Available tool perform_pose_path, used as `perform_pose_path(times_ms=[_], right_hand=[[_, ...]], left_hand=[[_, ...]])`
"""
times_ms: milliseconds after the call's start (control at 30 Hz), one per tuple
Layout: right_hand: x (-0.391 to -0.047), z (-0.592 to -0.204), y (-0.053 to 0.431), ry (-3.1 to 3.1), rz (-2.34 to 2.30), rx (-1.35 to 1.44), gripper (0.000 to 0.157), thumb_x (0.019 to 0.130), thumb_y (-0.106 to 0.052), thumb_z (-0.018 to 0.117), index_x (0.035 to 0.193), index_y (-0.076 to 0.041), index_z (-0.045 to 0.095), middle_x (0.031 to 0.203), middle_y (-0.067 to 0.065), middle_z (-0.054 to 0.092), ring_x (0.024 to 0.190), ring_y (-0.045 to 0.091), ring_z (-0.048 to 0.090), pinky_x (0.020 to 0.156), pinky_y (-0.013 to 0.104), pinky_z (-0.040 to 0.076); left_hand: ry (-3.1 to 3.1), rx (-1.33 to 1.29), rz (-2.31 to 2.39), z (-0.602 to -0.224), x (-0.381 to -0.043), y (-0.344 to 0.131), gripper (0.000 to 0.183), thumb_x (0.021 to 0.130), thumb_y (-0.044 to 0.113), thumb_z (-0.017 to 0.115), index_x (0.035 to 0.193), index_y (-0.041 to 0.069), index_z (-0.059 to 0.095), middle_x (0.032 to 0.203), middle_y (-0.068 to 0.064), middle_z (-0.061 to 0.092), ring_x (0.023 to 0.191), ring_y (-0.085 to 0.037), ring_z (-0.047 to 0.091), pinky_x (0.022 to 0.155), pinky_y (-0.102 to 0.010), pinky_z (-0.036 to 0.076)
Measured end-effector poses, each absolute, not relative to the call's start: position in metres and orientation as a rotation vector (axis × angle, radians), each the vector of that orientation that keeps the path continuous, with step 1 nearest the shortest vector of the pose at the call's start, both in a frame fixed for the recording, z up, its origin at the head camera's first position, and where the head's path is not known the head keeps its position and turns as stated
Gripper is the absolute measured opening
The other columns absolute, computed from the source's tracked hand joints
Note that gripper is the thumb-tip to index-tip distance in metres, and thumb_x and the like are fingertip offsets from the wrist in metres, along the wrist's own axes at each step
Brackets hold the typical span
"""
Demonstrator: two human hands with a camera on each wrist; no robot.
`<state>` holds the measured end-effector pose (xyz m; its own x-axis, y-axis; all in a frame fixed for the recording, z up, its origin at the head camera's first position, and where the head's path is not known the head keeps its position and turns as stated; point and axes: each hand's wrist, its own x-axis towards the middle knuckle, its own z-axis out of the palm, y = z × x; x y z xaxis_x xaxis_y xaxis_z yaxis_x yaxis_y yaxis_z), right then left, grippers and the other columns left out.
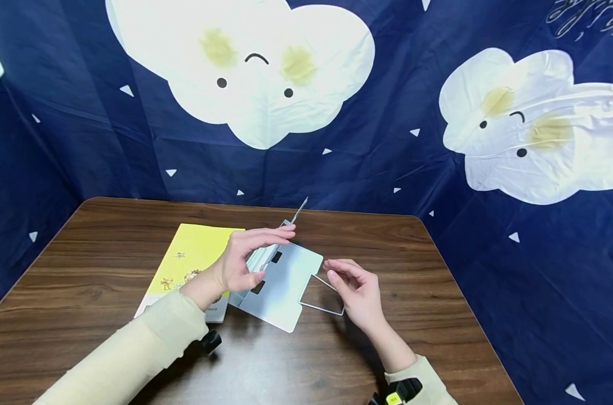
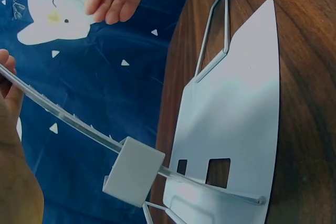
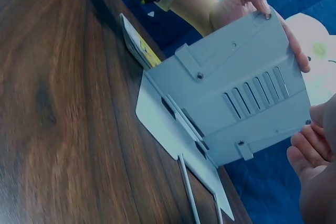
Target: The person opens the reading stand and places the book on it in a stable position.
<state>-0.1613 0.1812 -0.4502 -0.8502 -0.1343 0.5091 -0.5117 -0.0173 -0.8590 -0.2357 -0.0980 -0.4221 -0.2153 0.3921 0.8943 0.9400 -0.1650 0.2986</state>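
One left hand [image 1: 237, 259] pinches the tall panel [image 3: 231, 77] of a metal stand [image 1: 286, 281], which sits on the table [image 1: 296, 371] just right of the yellow book [image 1: 195, 253]; the right hand [image 1: 356, 287], fingers loosely bent, is farther right of the book

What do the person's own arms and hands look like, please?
The left arm wears a long cream fabric sleeve with a small black wrist device; the right arm has a matching cream sleeve and a black device bearing a yellow label. The left hand and right hand are ungloved.
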Motion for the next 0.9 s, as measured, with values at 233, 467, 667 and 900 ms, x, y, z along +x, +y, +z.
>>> perform_pose_path(times_ms=[233, 467, 667, 900], right_hand=[[-0.165, -0.457, 0.197, -2.171, 1.92, 0.583, 0.027, 0.093, 0.012, 0.073, 0.119, 0.016, 0.07, 0.119, 0.036, 0.067, 0.11, 0.037, 0.071, 0.096, 0.03, 0.057], [-0.167, -0.469, 0.21, -2.271, 1.918, 0.581, 0.034, 0.09, 0.01, 0.078, 0.123, 0.013, 0.069, 0.124, 0.037, 0.065, 0.116, 0.059, 0.062, 0.101, 0.045, 0.056], [-0.168, -0.477, 0.22, -2.326, 1.865, 0.585, 0.042, 0.087, 0.007, 0.084, 0.126, 0.013, 0.068, 0.125, 0.036, 0.065, 0.118, 0.056, 0.062, 0.102, 0.053, 0.053], [-0.166, -0.482, 0.233, -2.505, 1.734, 0.511, 0.054, 0.083, -0.002, 0.09, 0.13, 0.012, 0.066, 0.128, 0.029, 0.068, 0.121, 0.044, 0.066, 0.107, 0.051, 0.05]], left_hand=[[-1.56, -1.545, -1.382, -0.421, -0.237, -0.101, 0.066, 0.1, 0.053, 0.06, 0.129, -0.005, 0.069, 0.131, -0.027, 0.069, 0.128, -0.045, 0.063, 0.11, -0.045, 0.049], [-1.559, -1.572, -1.347, -0.42, -0.239, -0.105, 0.059, 0.098, 0.045, 0.063, 0.129, -0.005, 0.069, 0.131, -0.028, 0.068, 0.128, -0.045, 0.063, 0.11, -0.045, 0.05], [-1.549, -1.582, -1.331, -0.42, -0.242, -0.109, 0.054, 0.093, 0.035, 0.069, 0.129, -0.005, 0.069, 0.131, -0.028, 0.069, 0.127, -0.047, 0.063, 0.109, -0.043, 0.05], [-1.586, -1.582, -1.323, -0.422, -0.244, -0.114, 0.053, 0.086, 0.022, 0.072, 0.13, -0.007, 0.068, 0.134, -0.024, 0.068, 0.129, -0.045, 0.062, 0.111, -0.042, 0.049]])
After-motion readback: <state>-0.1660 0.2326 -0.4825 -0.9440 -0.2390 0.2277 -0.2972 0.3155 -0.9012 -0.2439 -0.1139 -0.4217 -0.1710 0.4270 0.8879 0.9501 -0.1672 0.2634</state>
